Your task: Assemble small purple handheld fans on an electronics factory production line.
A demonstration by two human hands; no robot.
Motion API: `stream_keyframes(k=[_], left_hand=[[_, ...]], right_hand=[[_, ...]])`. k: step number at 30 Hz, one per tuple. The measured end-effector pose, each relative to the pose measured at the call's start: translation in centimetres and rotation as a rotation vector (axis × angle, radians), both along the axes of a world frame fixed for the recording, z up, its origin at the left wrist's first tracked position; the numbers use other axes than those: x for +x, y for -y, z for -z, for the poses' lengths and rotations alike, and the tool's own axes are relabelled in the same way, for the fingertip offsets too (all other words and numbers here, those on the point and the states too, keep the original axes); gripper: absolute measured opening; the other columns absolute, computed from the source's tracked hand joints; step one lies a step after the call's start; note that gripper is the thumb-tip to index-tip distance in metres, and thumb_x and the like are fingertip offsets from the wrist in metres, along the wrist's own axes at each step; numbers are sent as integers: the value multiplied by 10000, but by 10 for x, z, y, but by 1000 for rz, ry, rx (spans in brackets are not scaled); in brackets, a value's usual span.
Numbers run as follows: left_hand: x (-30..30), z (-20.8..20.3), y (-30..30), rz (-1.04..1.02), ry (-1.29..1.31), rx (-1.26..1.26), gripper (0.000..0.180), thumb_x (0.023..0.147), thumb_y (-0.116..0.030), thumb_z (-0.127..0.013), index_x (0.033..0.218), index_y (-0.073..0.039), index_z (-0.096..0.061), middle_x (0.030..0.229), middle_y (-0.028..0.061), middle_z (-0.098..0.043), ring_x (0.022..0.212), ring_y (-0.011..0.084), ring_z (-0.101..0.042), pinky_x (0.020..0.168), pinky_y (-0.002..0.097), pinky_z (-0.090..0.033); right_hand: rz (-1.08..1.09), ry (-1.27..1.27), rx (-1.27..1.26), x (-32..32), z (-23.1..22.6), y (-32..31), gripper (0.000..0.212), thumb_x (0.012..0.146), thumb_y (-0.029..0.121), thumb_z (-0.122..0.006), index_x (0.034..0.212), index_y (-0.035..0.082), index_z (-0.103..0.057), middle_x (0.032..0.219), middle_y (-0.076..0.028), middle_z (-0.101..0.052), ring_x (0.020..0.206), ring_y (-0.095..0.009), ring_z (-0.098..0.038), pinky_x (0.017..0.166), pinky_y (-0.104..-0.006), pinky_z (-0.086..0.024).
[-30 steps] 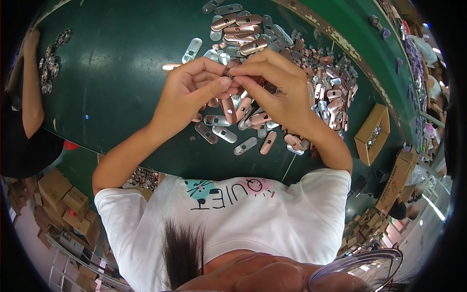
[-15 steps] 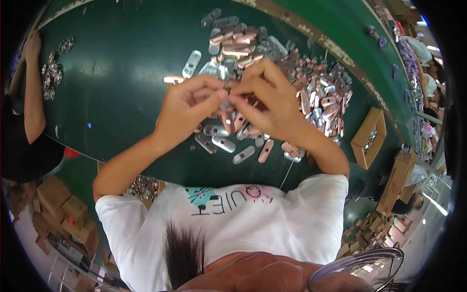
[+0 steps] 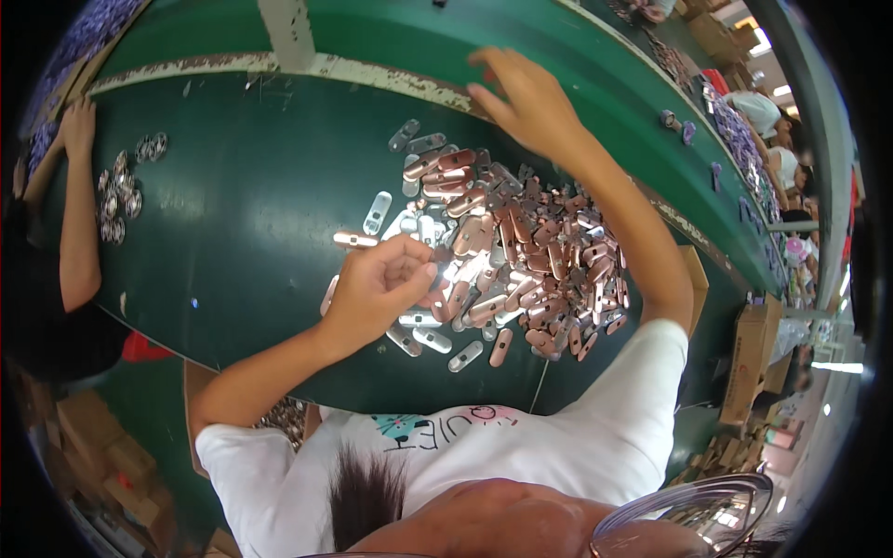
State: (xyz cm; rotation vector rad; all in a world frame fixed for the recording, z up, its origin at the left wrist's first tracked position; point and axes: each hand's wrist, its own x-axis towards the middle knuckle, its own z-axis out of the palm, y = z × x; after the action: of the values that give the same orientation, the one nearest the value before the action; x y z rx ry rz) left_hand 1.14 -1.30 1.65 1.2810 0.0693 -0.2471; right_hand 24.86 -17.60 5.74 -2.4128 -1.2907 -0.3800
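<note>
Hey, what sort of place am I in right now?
Most likely a factory workshop: loose copper-coloured and silver metal plates are heaped on a long green worktable, another person's forearm rests at its left end, and a cardboard box stands at the right.

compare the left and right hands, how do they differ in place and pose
Place: the left hand is over the left part of the pile of metal plates, while the right hand is out past the pile, its fingers seen against the green band beyond the worn rail. Pose: the left hand's fingers curl in toward its thumb; the right hand's thumb and forefinger stand apart. Both are bare.
</note>
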Motion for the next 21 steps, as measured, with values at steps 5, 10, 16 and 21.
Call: stream_keyframes(k=[5,10,16,21], left_hand=[[-5,5,7,-73,-44,58,119,888,-3,-599,983,59,-561,822,72,-666,744,104,-638,633,208,-512],[-17,17,15,-2,38,19,97,858,57,-578,944,47,-535,820,127,-680,760,132,-660,651,216,-518],[-2,7,11,75,4,72,81,871,29,-551,947,19,-524,809,125,-682,692,117,-659,579,196,-494],[-4,16,-5,30,76,65,51,898,-2,-537,948,6,-529,832,119,-691,702,127,-667,544,187,-479]], right_hand=[[193,30,-211,150,63,-90,481,807,351,-631,1151,34,-521,1143,-257,-563,1045,-409,-562,859,-481,-475],[373,-1,-141,197,95,-143,630,895,479,-503,1370,74,-422,1514,-198,-173,1384,-380,-207,1011,-659,-257],[920,-225,-50,255,92,-79,493,880,315,-572,1295,65,-486,1364,-170,-453,1309,-295,-384,990,-527,-374],[892,-390,104,227,76,-64,505,820,220,-615,1264,27,-469,1254,-164,-555,1198,-345,-510,956,-451,-443]])
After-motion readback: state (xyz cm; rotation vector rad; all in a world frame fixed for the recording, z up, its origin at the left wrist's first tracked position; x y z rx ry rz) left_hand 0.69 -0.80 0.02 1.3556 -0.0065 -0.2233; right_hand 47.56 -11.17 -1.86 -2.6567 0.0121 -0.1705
